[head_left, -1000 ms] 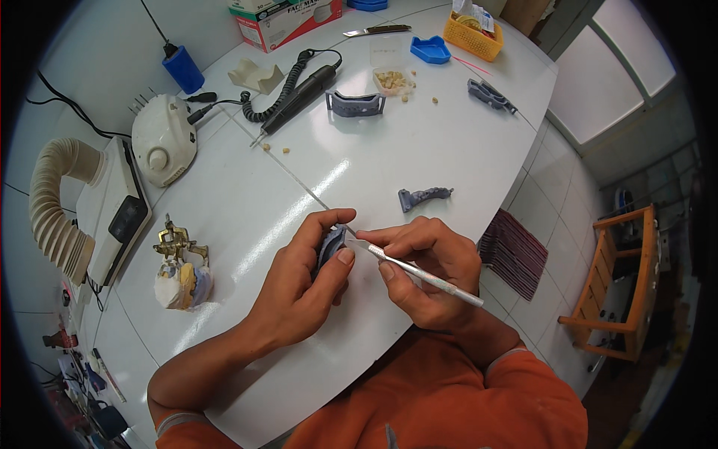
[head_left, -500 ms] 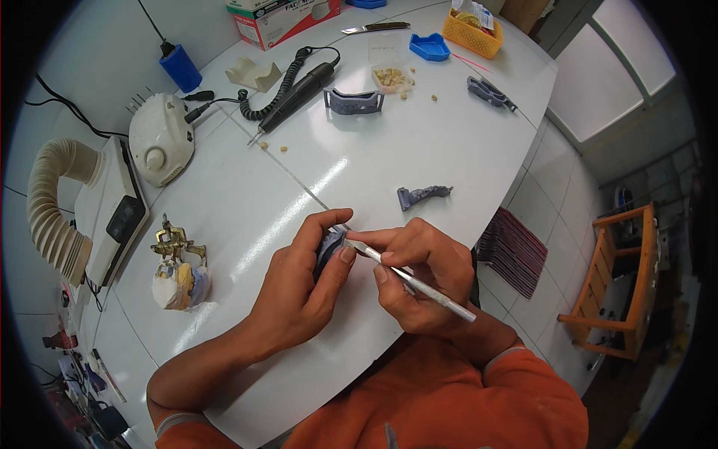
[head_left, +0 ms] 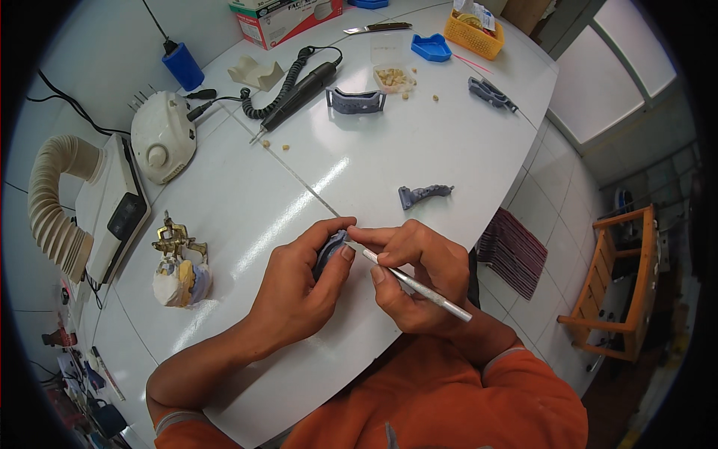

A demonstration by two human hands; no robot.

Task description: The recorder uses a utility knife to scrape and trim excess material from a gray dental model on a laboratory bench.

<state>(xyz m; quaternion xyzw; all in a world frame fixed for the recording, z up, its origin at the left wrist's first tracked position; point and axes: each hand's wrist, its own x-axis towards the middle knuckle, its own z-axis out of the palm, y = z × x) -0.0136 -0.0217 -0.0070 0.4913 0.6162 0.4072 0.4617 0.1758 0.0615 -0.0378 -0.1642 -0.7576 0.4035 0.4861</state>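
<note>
My left hand is closed round a small grey-blue dental model piece, which shows between thumb and fingers. A slim silver craft knife is pinched in my right hand, its handle slanting down to the right. The knife's tip sits by the piece's right edge, beside my left thumb; exact contact is too small to tell. My right index finger reaches to the top of the piece. Much of the piece is hidden by my left hand. Beyond my hands lies a curved grey model part.
At left stand a brass articulator with plaster model, a hose unit and a white drill control box. Farther back lie a black handpiece, a grey arch part, a box of teeth and a knife.
My right hand and the craft knife have shifted slightly up and left. My left index finger has lowered a little over the piece. Both holds are unchanged.
</note>
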